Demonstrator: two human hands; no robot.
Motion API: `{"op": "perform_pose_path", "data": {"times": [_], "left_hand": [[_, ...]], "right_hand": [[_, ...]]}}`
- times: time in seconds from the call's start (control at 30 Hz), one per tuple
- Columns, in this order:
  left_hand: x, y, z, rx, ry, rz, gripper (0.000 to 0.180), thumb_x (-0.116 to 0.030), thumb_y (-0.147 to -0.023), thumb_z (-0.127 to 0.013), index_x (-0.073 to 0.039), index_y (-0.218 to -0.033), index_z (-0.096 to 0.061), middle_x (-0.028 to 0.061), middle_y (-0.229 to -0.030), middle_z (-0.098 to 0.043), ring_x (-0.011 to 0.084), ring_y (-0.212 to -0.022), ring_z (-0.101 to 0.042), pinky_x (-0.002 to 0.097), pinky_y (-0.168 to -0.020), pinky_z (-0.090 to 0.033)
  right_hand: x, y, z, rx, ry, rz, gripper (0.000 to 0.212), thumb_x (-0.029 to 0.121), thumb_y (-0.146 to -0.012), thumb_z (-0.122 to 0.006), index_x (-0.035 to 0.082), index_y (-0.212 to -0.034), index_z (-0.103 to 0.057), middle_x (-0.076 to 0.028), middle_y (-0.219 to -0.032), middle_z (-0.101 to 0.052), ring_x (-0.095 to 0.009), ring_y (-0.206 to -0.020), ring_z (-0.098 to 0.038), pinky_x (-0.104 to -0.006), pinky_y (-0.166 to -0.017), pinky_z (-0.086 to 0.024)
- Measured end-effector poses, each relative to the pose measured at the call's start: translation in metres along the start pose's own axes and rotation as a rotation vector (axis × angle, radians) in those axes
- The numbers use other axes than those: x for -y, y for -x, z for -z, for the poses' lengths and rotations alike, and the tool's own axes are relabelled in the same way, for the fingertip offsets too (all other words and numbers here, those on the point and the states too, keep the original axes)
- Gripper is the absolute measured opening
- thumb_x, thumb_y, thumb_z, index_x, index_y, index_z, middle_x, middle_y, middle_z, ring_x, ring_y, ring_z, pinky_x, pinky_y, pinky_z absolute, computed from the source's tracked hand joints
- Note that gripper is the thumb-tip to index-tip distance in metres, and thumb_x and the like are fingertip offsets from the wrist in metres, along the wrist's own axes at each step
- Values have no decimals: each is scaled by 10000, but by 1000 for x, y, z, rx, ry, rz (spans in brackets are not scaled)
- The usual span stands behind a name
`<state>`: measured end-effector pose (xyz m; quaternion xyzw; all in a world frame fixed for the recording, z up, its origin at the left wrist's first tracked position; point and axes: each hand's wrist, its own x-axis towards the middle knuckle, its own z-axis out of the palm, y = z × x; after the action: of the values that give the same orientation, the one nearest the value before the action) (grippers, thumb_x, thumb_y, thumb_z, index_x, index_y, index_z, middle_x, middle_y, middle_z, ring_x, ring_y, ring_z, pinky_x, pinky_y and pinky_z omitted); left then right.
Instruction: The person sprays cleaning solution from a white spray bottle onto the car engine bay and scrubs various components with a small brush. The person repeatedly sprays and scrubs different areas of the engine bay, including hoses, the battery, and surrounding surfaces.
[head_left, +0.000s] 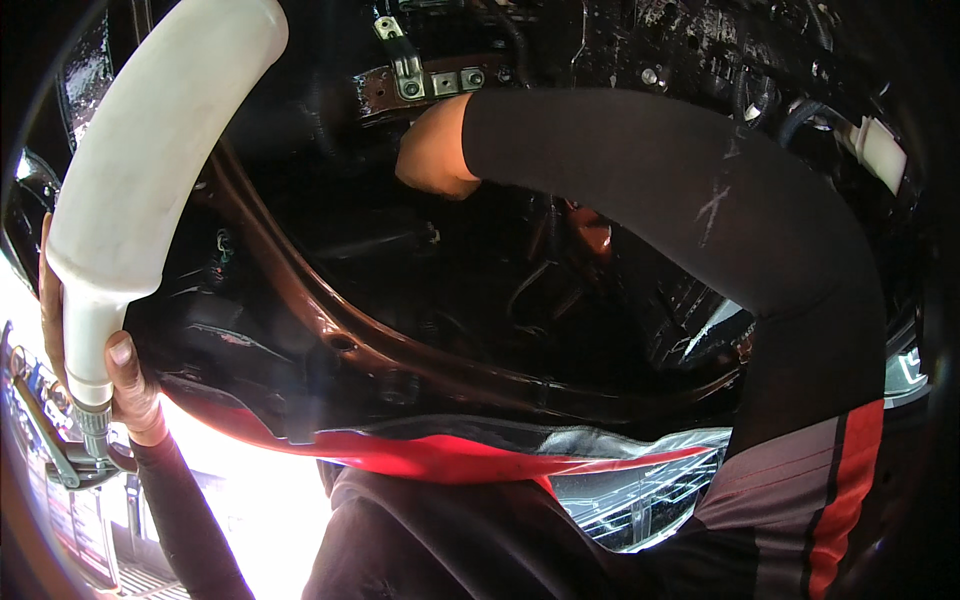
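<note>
My left hand (135, 390) is closed round the narrow neck of a long white plastic bottle (150, 150). The neck points downward in the picture and ends in a grey ribbed tip; the wide body rises toward the upper left. My thumb lies along the near side of the neck, and the other fingers go behind it. My right arm bends across the dark engine bay (330, 240). Of my right hand (437, 150), only the wrist and part of the back show, below a small metal bracket (405, 65). Its fingers are hidden, so what it touches cannot be made out.
A curved brown painted metal edge (340, 340) runs across the bay in front of me. Nearer my body lies a red panel (430, 457). Dark hoses and bolted metal parts fill the upper right. Strong daylight glares at the lower left.
</note>
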<state>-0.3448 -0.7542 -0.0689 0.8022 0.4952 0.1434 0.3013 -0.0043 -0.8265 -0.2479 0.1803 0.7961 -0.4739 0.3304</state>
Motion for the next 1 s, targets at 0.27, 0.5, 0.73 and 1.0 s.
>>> {"op": "perform_pose_path", "data": {"times": [0.27,0.5,0.73,1.0], "left_hand": [[-3,0,-2,-27,-4,9,1226,-879,-880,-715,34,-1665,-484,249,-1540,-657,368,-1390,-679,510,-1135,-576],[-10,0,-3,1,24,32,1227,-855,-877,-749,42,-1668,-472,250,-1574,-624,367,-1397,-669,500,-1122,-579],[-16,4,-9,-54,111,63,1199,-791,-876,-807,82,-1636,-493,279,-1617,-565,375,-1419,-639,511,-1163,-546],[-8,9,-5,-52,54,32,1150,-762,-889,-788,88,-1617,-523,298,-1626,-560,392,-1438,-637,544,-1178,-545]], "right_hand": [[15,1,-3,34,10,-15,234,154,-927,-759,28,-1100,-854,-181,-1120,-841,-372,-1048,-815,-515,-840,-658],[7,-9,4,92,192,-14,248,119,-924,-737,26,-1121,-854,-193,-1131,-838,-400,-1064,-809,-516,-865,-658],[19,-16,-20,-95,25,45,234,145,-917,-743,78,-1107,-862,-162,-1086,-845,-402,-1059,-811,-516,-853,-667],[14,-33,-13,74,148,17,258,160,-916,-761,92,-1144,-861,-141,-1142,-848,-396,-1131,-803,-500,-884,-672]]}}
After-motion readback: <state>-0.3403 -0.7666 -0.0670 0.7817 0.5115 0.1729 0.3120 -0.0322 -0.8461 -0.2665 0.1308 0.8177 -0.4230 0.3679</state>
